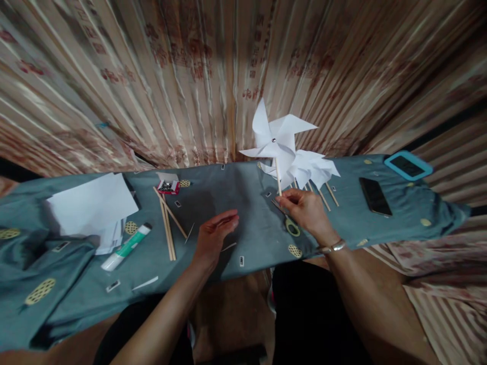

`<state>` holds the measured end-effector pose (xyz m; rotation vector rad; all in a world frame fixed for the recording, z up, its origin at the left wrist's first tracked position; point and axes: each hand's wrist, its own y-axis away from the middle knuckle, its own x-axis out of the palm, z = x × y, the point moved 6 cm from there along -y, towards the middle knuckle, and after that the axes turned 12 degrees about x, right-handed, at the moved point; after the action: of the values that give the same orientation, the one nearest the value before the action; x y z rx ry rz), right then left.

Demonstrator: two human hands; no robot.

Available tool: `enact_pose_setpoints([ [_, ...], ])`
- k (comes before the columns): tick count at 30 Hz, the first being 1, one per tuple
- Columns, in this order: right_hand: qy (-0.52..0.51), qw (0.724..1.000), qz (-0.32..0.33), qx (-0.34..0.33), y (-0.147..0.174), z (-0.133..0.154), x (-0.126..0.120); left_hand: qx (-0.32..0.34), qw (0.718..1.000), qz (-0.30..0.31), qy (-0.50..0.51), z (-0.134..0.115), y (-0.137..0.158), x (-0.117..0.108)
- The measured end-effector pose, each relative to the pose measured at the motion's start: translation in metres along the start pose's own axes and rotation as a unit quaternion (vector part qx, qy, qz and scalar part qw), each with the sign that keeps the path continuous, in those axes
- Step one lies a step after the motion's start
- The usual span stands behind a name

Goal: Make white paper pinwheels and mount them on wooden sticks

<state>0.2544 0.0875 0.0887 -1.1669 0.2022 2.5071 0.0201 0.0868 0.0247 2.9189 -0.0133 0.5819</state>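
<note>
My right hand (302,207) pinches the lower end of a wooden stick that carries a white paper pinwheel (279,147). The pinwheel stands upright, its blades facing me, with a shiny pin at the centre. Behind it, several more white pinwheels (314,170) lie on the cloth with their sticks toward me. Scissors with green handles (292,226) lie just below my right hand. Held above the middle of the table, my left hand (218,230) has its fingers stretched out and nothing in it. Loose wooden sticks (167,225) lie to its left.
A grey-green cloth (243,203) covers the long table. On the left are white paper sheets (95,203), a green and white glue stick (127,247) and a small red box of pins (168,186). A black phone (375,196) and a blue-framed tablet (408,166) lie right.
</note>
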Motion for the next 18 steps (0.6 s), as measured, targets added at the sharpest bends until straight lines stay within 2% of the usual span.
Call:
enact_pose_setpoints([
  [3, 0.088, 0.996, -0.013, 0.001, -0.014, -0.003, -0.009, 0.006, 1.000, 0.000, -0.007, -0.005, 0.003, -0.006],
  [7, 0.218, 0.976, 0.010, 0.009, -0.027, -0.017, -0.006, 0.014, 1.000, 0.009, -0.021, -0.008, 0.007, -0.012],
  [18, 0.294, 0.953, 0.045, 0.053, -0.038, -0.065, 0.019, 0.005, 0.999, 0.015, -0.029, -0.007, 0.013, -0.025],
])
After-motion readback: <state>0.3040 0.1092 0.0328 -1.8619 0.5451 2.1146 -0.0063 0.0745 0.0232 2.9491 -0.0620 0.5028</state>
